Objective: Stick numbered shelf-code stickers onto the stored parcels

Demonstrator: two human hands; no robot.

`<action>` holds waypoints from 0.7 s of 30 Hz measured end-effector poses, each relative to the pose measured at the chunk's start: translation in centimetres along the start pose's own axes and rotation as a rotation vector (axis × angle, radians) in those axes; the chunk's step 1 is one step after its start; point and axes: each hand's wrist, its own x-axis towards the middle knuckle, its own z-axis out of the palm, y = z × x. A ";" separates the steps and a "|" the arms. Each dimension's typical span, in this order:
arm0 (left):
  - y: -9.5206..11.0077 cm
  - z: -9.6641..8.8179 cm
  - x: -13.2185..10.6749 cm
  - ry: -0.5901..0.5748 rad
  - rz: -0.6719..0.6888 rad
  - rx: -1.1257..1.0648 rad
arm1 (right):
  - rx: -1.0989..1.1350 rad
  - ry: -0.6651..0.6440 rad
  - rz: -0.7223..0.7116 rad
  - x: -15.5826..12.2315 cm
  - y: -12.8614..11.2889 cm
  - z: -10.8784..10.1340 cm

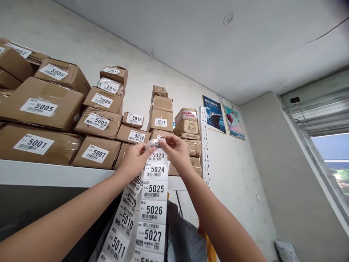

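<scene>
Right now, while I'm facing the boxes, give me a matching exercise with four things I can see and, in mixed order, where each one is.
Things:
1. label strip with 5025
2. ship poster
3. box 5018
4. box 5007

Places:
A. bottom row on the white shelf
B. pinched by the left hand and right hand
C. on top of box 5014
D. on the wall

Pairs: 1-B, 2-D, 3-C, 4-A
</scene>
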 end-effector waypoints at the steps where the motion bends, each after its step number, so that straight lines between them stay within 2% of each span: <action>1: 0.1 0.1 0.0 -0.004 -0.022 -0.038 | -0.011 0.000 -0.014 0.1 0.1 0.1; 4: 0.7 0.2 0.2 0.032 -0.103 -0.195 | -0.087 0.043 -0.132 0.5 0.3 0.5; 6: 1.0 0.2 0.6 0.094 -0.127 -0.214 | -0.160 0.078 -0.201 0.8 0.4 1.0; 9: 0.8 -0.2 1.5 0.160 -0.075 -0.125 | -0.164 0.090 -0.233 1.4 0.1 1.7; 11: 0.8 -0.5 1.8 0.152 -0.010 -0.057 | -0.098 0.059 -0.197 2.4 -0.5 1.9; 13: 1.1 -0.8 1.6 0.108 0.013 0.031 | -0.057 0.068 -0.161 4.6 -1.2 1.8; 16: 2.0 -0.9 0.6 0.004 -0.011 0.194 | -0.128 0.229 -0.233 10.0 -2.0 1.0; 18: 2.5 -0.9 -0.1 -0.058 -0.015 0.213 | -0.279 0.342 -0.303 14.1 -2.1 0.4; 21: 2.7 -1.1 -0.4 -0.116 0.015 0.144 | -0.607 0.380 -0.310 18.3 -1.6 0.0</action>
